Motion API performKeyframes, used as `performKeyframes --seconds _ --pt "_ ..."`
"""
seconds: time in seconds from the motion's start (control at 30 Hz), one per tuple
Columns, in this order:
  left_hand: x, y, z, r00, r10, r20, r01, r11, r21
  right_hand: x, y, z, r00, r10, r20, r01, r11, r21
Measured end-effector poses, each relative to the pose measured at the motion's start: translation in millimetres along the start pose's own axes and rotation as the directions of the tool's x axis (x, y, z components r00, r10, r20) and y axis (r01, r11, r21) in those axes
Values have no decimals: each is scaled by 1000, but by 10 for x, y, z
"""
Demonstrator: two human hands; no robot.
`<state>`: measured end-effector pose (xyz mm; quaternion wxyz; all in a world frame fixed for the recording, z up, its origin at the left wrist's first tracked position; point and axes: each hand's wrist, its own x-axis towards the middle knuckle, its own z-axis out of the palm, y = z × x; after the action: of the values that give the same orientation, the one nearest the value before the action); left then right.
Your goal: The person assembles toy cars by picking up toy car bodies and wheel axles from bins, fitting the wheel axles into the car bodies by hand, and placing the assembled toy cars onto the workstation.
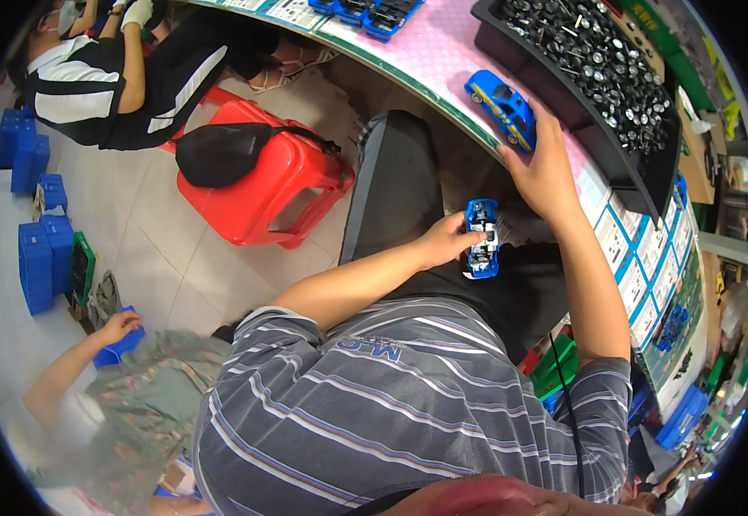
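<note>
Left hand (444, 241) over the lap, closed on an upturned blue toy car chassis (482, 238), wheel side up. Right hand (544, 172) stretched to the bench (443, 52), fingers around the rear of a finished blue toy car (500, 107) resting on the pink mat. Black tray (563, 103) of small wheels and axles just beyond. Red plastic stool (262, 185) with a black bag (223, 150) to the left. Blue bins (43, 254) on the floor; two other people seated nearby.
</note>
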<state>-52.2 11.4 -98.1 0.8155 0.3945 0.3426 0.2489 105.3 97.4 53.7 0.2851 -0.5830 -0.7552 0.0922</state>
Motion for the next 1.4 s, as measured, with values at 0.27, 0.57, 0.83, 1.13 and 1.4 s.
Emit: performKeyframes --seconds 0.27,0.57,0.83,1.13,1.4 --pt "2 57 -95 1000 14 -5 -15 1000 -17 177 -16 160 999 -29 43 32 996 -83" --pt "110 -64 -57 1000 24 11 -24 1000 5 626 -116 564 983 -183 -17 181 978 -103" --pt "95 33 -20 999 -33 13 33 998 -59 -231 412 -120 977 -178 -116 180 984 7" --pt "259 -130 -39 994 -110 -15 110 994 5 -1463 803 -867 960 132 -247 -157 984 -84" --pt "267 -174 36 988 -152 19 151 987 47 -2251 1014 -1237 872 259 -416 -332 936 -113"
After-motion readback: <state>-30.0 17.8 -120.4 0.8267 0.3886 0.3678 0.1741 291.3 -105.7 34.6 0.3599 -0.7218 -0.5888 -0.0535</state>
